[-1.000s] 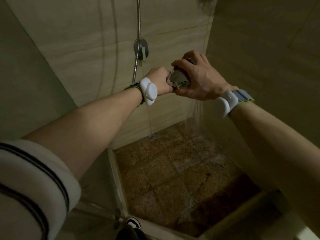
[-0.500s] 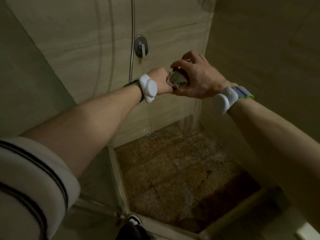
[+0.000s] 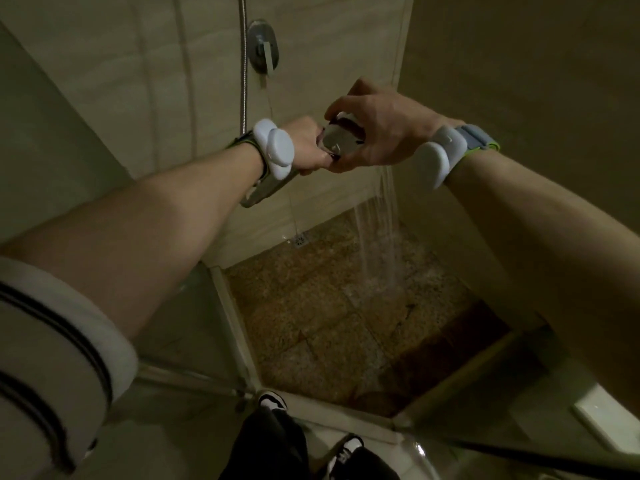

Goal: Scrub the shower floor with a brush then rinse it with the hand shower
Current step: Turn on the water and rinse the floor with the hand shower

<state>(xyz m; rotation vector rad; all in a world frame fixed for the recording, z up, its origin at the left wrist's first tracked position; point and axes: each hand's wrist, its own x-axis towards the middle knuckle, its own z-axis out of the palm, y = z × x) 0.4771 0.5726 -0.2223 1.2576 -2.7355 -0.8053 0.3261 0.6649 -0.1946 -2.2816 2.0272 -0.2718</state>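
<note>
Both arms reach forward at chest height into the shower stall. The left hand is fisted, its fingers wrapped round the handle of the hand shower, whose lower end pokes out below the wrist. The right hand arches over the shower head, fingers curled round its rim. One spray of water falls from the head onto the brown stone shower floor, landing near the right wall. One drain sits at the back wall. One hose hangs beside one wall valve. Each wrist carries one white band. Two shoes show at the bottom edge.
</note>
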